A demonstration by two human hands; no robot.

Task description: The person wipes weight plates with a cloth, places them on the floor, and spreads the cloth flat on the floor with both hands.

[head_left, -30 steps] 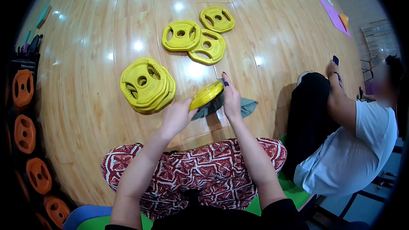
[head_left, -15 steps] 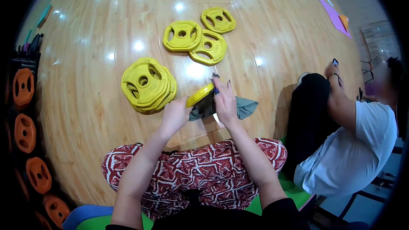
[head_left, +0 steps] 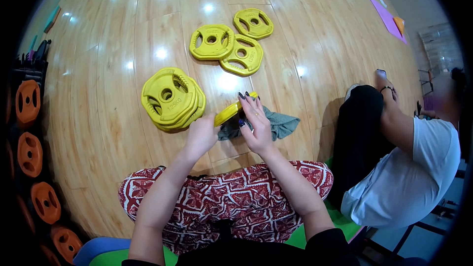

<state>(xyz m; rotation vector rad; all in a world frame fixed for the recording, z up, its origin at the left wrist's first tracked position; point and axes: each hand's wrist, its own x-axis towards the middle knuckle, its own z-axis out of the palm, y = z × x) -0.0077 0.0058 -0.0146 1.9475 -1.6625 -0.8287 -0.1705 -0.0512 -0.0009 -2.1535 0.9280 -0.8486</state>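
As a person in red-and-white patterned trousers [head_left: 226, 197] sits on a wood-look floor [head_left: 118, 167], a yellow weight plate [head_left: 227, 114] tilts up on edge between two bare hands, just above the lap and beside a stack of yellow plates [head_left: 170, 99]. The left hand [head_left: 201, 134] is clamped on the near end of the plate, its fingers curled out of sight behind the rim. The right hand [head_left: 258, 127] is open, dark-nailed fingers extended and laid against the far part of the plate, thumb held apart from them. A gray-green cloth [head_left: 284, 125] lies crumpled below and beyond the right hand; whether the plate touches it cannot be told.

The stack sits to the left, its top plate marked in kilograms. Farther out on the floor lie three loose yellow plates — one [head_left: 212, 42] overlapping a second [head_left: 250, 58], the third [head_left: 253, 23] just beside them. Orange weight plates [head_left: 29, 154] line the left side. At right, a seated person in a white shirt [head_left: 406, 172] and black trousers [head_left: 357, 133] has a phone [head_left: 381, 73] in one hand — and a purple mat [head_left: 386, 18] lies well apart, at upper right.
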